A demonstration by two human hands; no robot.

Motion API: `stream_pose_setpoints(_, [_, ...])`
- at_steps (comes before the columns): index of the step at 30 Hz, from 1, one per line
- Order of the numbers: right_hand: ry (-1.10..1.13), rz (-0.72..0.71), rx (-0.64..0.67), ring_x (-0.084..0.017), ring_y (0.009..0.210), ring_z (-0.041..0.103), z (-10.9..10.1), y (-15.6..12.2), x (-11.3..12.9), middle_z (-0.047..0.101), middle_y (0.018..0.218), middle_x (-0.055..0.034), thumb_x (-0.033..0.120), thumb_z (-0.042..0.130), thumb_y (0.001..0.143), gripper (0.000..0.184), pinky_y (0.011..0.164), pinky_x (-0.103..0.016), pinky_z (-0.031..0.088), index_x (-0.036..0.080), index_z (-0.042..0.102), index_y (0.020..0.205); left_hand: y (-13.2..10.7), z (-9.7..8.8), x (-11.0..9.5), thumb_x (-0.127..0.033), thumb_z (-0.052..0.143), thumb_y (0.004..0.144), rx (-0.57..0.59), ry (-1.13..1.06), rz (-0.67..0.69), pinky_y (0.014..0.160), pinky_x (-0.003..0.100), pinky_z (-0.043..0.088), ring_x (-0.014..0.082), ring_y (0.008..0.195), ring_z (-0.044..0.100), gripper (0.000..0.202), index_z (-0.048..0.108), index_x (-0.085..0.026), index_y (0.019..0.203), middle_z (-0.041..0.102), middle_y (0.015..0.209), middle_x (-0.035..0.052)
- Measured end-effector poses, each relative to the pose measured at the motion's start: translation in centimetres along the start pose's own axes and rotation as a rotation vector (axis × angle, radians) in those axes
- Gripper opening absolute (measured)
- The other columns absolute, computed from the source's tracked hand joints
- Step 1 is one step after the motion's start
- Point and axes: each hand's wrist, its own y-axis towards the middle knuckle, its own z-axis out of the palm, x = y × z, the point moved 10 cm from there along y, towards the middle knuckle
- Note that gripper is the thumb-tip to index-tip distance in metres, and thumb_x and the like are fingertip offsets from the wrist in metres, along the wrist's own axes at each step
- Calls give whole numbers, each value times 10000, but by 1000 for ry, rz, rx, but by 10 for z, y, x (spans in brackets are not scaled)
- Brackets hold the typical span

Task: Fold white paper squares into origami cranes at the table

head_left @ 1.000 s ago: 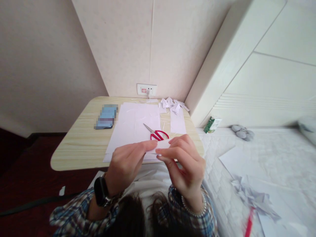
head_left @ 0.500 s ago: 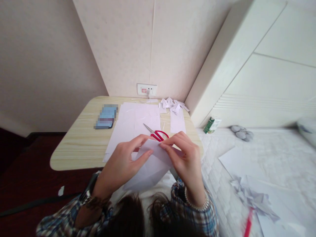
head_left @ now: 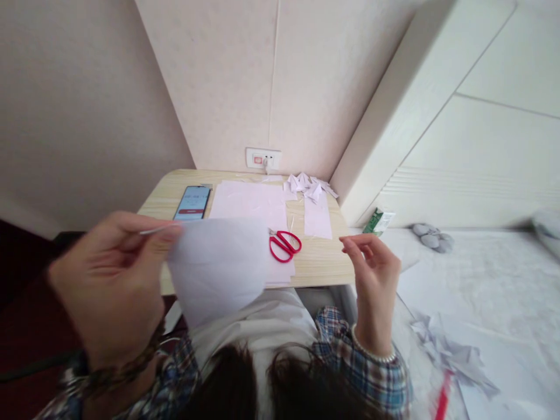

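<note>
My left hand is raised close to the camera and pinches the top corner of a white paper sheet, which hangs down in front of the wooden table. My right hand hovers at the table's right front corner with fingers loosely curled and apart, holding nothing. Red-handled scissors lie on the table between my hands, beside flat white sheets.
A phone with a lit screen lies at the table's left. Small folded paper pieces are piled at the back, below a wall socket. A green carton, grey lump and crumpled paper lie on the bed at right.
Both hands held the paper together before. Now my right hand has let go and moved right, while my left hand has lifted the sheet up and to the left.
</note>
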Motion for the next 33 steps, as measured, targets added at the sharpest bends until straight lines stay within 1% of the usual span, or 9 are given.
stream_pose_setpoints(4, [273, -122, 343, -191, 955, 608, 53, -13, 42, 673, 992, -40, 265, 628, 849, 142, 821, -337, 481, 222, 654, 982, 2, 23, -12, -324, 570, 821, -28, -42, -19, 572, 232, 531, 167, 638, 676, 193, 728, -214, 807, 706, 637, -8])
stream_pose_setpoints(8, [203, -176, 408, -166, 891, 603, 74, -19, 71, 654, 901, -11, 229, 684, 814, 93, 806, -307, 477, 220, 629, 888, 0, 47, -13, -287, 612, 811, -45, -122, -31, 597, 224, 536, 148, 624, 661, 151, 704, -196, 733, 713, 673, -12])
stream_pose_setpoints(13, [132, -174, 406, -135, 747, 575, 75, -18, 67, 622, 754, 11, 167, 654, 823, 72, 704, -269, 458, 193, 611, 771, -3, 57, -10, -209, 647, 809, 27, -168, -3, 627, 181, 508, 112, 635, 636, 95, 680, -204, 720, 700, 686, -42])
stream_pose_setpoints(23, [212, -90, 498, -129, 728, 561, 83, -22, 60, 612, 739, 10, 172, 634, 813, 66, 694, -263, 444, 192, 600, 760, -5, 55, -9, -215, 670, 802, -12, -216, 22, 539, 193, 449, 105, 562, 593, 88, 692, -212, 717, 683, 645, -50])
stream_pose_setpoints(25, [246, -56, 544, -133, 722, 561, 79, -21, 46, 611, 736, 11, 194, 636, 815, 66, 688, -267, 445, 195, 599, 760, -6, 40, -2, -202, 684, 787, -89, -189, -9, 534, 196, 432, 99, 551, 574, 79, 697, -213, 711, 673, 638, -57])
stream_pose_setpoints(27, [264, 9, 554, -133, 702, 561, 67, -16, 23, 609, 719, 14, 228, 647, 817, 95, 678, -269, 449, 196, 597, 743, -9, 11, 8, -185, 685, 784, -290, -166, -65, 513, 187, 402, 87, 554, 551, 54, 700, -207, 737, 653, 633, -66])
stream_pose_setpoints(29, [233, 77, 407, -125, 662, 547, 43, -4, 2, 583, 683, 27, 237, 646, 822, 120, 647, -260, 439, 200, 588, 723, -17, -19, 11, -168, 711, 752, -548, -169, -66, 483, 182, 359, 76, 534, 513, 26, 703, -193, 757, 624, 600, -72])
stream_pose_setpoints(31, [227, 51, 277, -129, 703, 561, 27, 3, 3, 597, 721, 26, 244, 650, 830, 102, 686, -263, 451, 211, 594, 752, -11, -10, 10, -177, 721, 742, -463, -138, -77, 436, 187, 309, 65, 477, 456, 28, 702, -189, 724, 594, 554, -79])
stream_pose_setpoints(33, [271, -58, 362, -159, 864, 602, 39, 0, 28, 657, 885, -2, 259, 689, 807, 128, 808, -296, 473, 229, 629, 916, -5, 13, 6, -194, 701, 764, -315, -175, -60, 466, 187, 354, 73, 494, 505, 66, 688, -194, 699, 622, 568, -74])
